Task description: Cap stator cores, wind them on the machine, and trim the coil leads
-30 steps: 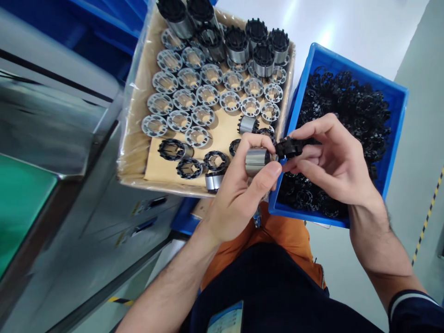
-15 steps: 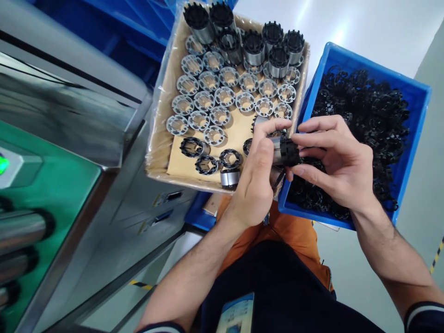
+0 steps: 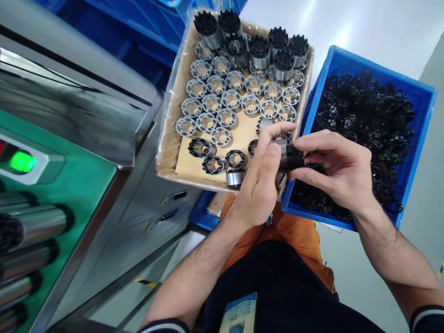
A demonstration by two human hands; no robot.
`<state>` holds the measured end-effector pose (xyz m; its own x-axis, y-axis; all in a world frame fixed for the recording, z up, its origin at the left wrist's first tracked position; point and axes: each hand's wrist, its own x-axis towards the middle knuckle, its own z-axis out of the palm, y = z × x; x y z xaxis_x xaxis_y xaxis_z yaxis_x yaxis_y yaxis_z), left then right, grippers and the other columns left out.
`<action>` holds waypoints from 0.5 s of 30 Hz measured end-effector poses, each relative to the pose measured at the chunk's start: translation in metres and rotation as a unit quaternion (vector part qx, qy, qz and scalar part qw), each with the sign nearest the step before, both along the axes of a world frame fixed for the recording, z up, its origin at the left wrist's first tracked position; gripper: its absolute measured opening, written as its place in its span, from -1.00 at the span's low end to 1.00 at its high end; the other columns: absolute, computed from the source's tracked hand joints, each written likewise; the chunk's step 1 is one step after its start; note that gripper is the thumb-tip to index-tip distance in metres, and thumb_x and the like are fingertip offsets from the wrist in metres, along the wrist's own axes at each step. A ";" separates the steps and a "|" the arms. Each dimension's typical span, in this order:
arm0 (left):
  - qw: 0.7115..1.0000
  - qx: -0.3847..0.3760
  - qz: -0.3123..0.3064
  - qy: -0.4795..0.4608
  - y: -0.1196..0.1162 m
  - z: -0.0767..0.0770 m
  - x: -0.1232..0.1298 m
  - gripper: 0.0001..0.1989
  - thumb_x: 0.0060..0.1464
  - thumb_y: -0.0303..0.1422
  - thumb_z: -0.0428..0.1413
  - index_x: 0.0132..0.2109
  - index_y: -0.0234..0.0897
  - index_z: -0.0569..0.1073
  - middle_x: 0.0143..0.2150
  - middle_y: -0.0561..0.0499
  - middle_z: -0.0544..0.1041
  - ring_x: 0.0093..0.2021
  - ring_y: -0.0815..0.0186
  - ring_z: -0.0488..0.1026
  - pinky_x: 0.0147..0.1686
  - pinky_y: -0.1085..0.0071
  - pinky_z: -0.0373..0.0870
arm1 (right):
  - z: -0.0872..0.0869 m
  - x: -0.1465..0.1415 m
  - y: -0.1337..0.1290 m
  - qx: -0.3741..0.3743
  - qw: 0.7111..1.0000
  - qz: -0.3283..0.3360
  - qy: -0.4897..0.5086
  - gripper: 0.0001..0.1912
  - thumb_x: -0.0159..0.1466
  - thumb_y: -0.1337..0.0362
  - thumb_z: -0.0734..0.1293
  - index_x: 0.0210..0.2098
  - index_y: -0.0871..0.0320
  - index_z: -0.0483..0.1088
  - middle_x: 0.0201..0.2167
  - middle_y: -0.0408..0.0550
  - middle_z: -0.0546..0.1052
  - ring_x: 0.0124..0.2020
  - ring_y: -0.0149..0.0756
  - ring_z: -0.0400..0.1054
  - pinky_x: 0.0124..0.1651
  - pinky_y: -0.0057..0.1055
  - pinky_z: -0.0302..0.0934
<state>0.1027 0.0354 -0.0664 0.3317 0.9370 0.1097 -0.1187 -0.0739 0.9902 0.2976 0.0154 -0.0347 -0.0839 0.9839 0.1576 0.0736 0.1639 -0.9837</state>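
My left hand (image 3: pixel 258 182) is closed around a metal stator core (image 3: pixel 283 150), its thumb along the side and its index finger stretched out above. A black plastic end ring (image 3: pixel 295 158) sits on the core's right end. My right hand (image 3: pixel 342 166) pinches that ring between thumb and fingers, over the near left side of a blue bin (image 3: pixel 418 138). Black plastic rings (image 3: pixel 367 115) fill this bin. Beneath my left hand is a cardboard box (image 3: pixel 166 134) with bare metal cores (image 3: pixel 231 98) in rows. Several cores with black rings (image 3: pixel 259 50) stand on top at the back.
At the left, a green machine surface (image 3: pixel 86 185) carries metal cylinders (image 3: pixel 41 222) and a lit green button (image 3: pixel 22 162). A grey cabinet (image 3: pixel 152 199) stands left of the box. More blue bins (image 3: pixel 145 23) lie behind it.
My right fingers have drawn closer together around the black end ring. The whole view has shifted slightly, so the box and the machine appear farther right.
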 end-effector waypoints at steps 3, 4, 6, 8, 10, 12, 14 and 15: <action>0.999 -0.032 -0.017 -0.013 0.000 0.000 -0.001 -0.50 0.67 0.12 -0.02 0.40 -0.04 0.53 0.29 -0.09 0.68 0.42 -0.08 0.60 0.46 -0.03 0.60 | 0.000 -0.001 -0.001 0.004 1.000 -0.026 -0.005 -0.46 0.28 0.18 0.81 0.22 -0.10 0.77 0.08 -0.10 0.79 -0.04 -0.26 0.70 0.08 -0.30 0.77; 0.999 -0.040 -0.021 -0.013 0.000 0.000 -0.001 -0.49 0.67 0.13 -0.02 0.40 -0.04 0.54 0.28 -0.09 0.68 0.36 -0.07 0.63 0.40 -0.02 0.63 | 0.000 -0.001 -0.002 0.004 0.999 -0.032 -0.014 -0.46 0.28 0.18 0.81 0.22 -0.07 0.77 0.08 -0.09 0.80 -0.05 -0.25 0.71 0.08 -0.28 0.77; 0.998 -0.049 -0.024 -0.008 -0.001 0.001 -0.001 -0.48 0.67 0.14 -0.03 0.41 -0.03 0.53 0.31 -0.09 0.66 0.22 -0.02 0.68 0.22 0.03 0.69 | -0.001 0.000 -0.002 0.005 0.999 -0.035 -0.032 -0.50 0.29 0.17 0.80 0.19 -0.04 0.78 0.08 -0.06 0.81 -0.03 -0.22 0.72 0.09 -0.25 0.77; 0.999 -0.035 -0.020 -0.003 -0.002 0.002 -0.002 -0.49 0.69 0.13 -0.05 0.40 -0.03 0.53 0.36 -0.08 0.64 0.08 0.06 0.68 0.05 0.10 0.68 | -0.002 0.001 -0.002 0.011 0.999 -0.030 -0.038 -0.52 0.31 0.17 0.79 0.19 -0.06 0.79 0.10 -0.05 0.81 0.02 -0.18 0.73 0.11 -0.22 0.77; 0.999 -0.024 -0.023 -0.001 -0.002 0.003 -0.002 -0.52 0.70 0.10 -0.05 0.38 -0.03 0.53 0.34 -0.05 0.64 -0.08 0.16 0.65 -0.06 0.15 0.65 | -0.003 0.002 -0.002 0.033 0.999 -0.022 -0.034 -0.52 0.33 0.21 0.77 0.21 -0.13 0.79 0.13 -0.07 0.80 0.12 -0.14 0.72 0.13 -0.19 0.77; 0.999 -0.032 -0.031 0.001 -0.002 0.006 -0.003 -0.53 0.71 0.10 -0.07 0.37 -0.01 0.53 0.25 -0.02 0.68 -0.24 0.23 0.59 -0.15 0.18 0.62 | -0.005 0.003 -0.002 0.058 0.997 -0.021 -0.037 -0.51 0.34 0.24 0.76 0.23 -0.20 0.79 0.16 -0.07 0.79 0.18 -0.10 0.71 0.15 -0.15 0.78; 0.998 -0.046 -0.038 0.008 -0.002 0.010 -0.004 -0.53 0.72 0.11 -0.09 0.35 0.00 0.53 0.17 -0.01 0.70 -0.29 0.24 0.57 -0.20 0.19 0.61 | -0.006 0.003 -0.003 0.064 0.997 -0.026 -0.046 -0.49 0.33 0.24 0.77 0.23 -0.22 0.80 0.13 -0.07 0.78 0.14 -0.08 0.71 0.11 -0.12 0.79; 0.998 -0.046 -0.038 0.015 -0.001 0.012 -0.004 -0.52 0.72 0.12 -0.09 0.33 -0.01 0.54 0.16 -0.02 0.71 -0.26 0.21 0.59 -0.20 0.18 0.62 | -0.006 0.003 -0.003 0.059 0.997 -0.029 -0.048 -0.48 0.32 0.23 0.78 0.23 -0.21 0.80 0.10 -0.07 0.78 0.08 -0.10 0.72 0.06 -0.12 0.80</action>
